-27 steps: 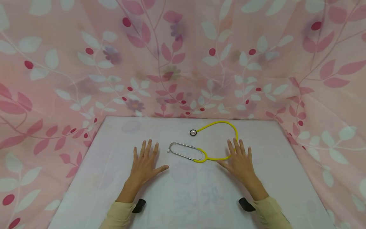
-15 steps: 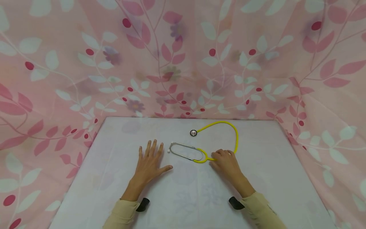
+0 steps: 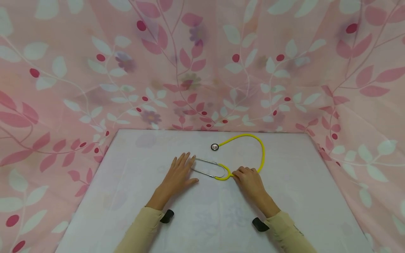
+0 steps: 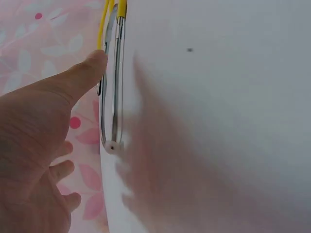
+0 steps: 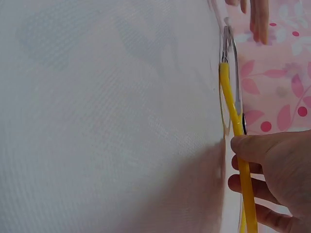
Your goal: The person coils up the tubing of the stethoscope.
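I'm watching a stethoscope that is lying on the white table. Its yellow tube is looping away beyond the right hand, and its round chest piece is resting at the far side of the loop. Just beside the stethoscope's fork, that hand is pinching the tube between thumb and curled fingers. At the stethoscope's other end, the left hand is covering part of the metal arms, its fingers spread and grasping nothing; I cannot tell whether a fingertip is touching them. The left wrist view is showing an earpiece ungripped.

The person, I judge, is busy taking hold of the stethoscope, with only the tube secured. The next move seems to be calling for the left fingers to close round the metal arms, while the right grip is steadying the tube.

Nearer the person than the stethoscope, a left sleeve and a right sleeve are covering the forearms. Behind it, a pink leafy curtain is hanging.
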Available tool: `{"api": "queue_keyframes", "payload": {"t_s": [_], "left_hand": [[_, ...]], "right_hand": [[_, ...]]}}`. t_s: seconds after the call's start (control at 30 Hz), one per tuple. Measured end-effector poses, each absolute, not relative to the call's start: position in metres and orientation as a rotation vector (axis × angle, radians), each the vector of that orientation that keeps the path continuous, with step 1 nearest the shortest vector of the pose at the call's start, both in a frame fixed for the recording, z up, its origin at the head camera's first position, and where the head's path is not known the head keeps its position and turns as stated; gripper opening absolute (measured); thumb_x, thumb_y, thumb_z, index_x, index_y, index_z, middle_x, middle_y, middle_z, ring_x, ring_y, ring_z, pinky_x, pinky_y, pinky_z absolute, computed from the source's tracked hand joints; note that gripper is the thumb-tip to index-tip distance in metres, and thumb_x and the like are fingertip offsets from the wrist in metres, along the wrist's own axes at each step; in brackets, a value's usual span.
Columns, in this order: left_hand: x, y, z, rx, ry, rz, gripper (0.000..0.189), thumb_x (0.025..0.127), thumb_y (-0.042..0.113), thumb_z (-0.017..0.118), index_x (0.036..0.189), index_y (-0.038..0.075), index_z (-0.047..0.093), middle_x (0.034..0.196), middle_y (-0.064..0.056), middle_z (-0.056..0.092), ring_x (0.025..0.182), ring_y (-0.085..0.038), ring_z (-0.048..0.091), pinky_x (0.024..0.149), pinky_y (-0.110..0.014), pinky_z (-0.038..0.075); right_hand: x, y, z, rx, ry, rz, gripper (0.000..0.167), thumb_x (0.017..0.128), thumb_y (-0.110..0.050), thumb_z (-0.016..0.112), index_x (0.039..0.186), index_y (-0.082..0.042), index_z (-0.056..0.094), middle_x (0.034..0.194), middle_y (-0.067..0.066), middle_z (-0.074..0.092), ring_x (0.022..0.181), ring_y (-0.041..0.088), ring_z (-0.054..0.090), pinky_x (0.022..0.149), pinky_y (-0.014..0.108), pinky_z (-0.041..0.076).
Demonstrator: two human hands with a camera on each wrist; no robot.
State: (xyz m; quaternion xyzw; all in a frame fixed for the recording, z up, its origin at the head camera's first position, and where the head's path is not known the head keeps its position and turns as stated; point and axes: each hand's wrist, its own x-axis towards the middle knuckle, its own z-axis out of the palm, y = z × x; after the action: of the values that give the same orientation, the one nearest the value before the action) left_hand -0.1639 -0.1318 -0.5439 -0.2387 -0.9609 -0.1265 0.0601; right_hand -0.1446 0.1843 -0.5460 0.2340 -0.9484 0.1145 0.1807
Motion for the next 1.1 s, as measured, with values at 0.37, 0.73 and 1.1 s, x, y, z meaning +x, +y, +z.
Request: {"api": "queue_keyframes", "payload": {"t_s": [0.37, 0.73, 1.1], "left_hand": [[-0.19, -0.115, -0.55, -1.037, -2.889, -0.399, 0.075, 0.086, 0.044, 0.072, 0.147, 0.01, 0.046, 0.133, -0.009, 0.055, 0.125, -0.026, 0.05, 0.113, -0.046, 0.037], [-0.19, -0.113, -0.55, -1.126, -2.755, -0.464, 0.053, 0.088, 0.047, 0.068, 0.123, 0.009, 0.061, 0.107, 0.001, 0.059, 0.092, -0.01, 0.054, 0.081, -0.028, 0.052], [-0.187, -0.11, -0.545, -1.258, -2.688, -0.449, 0.049, 0.097, 0.031, 0.062, 0.137, 0.004, 0.054, 0.111, -0.004, 0.059, 0.096, -0.013, 0.055, 0.087, -0.029, 0.051]], "right_hand": [[-0.143, 0.186, -0.547, 0.668, -2.607, 0.461, 0.018, 0.079, -0.014, 0.082, 0.096, -0.015, 0.077, 0.089, -0.001, 0.071, 0.076, 0.019, 0.068, 0.064, 0.035, 0.049], [-0.14, 0.198, -0.543, 0.622, -2.583, 0.531, 0.02, 0.077, -0.012, 0.083, 0.097, -0.013, 0.077, 0.089, 0.0, 0.069, 0.076, 0.021, 0.066, 0.066, 0.038, 0.051], [-0.14, 0.212, -0.535, 0.636, -2.577, 0.504, 0.021, 0.078, -0.016, 0.082, 0.098, -0.015, 0.076, 0.089, -0.002, 0.07, 0.078, 0.018, 0.066, 0.066, 0.034, 0.053]]}}
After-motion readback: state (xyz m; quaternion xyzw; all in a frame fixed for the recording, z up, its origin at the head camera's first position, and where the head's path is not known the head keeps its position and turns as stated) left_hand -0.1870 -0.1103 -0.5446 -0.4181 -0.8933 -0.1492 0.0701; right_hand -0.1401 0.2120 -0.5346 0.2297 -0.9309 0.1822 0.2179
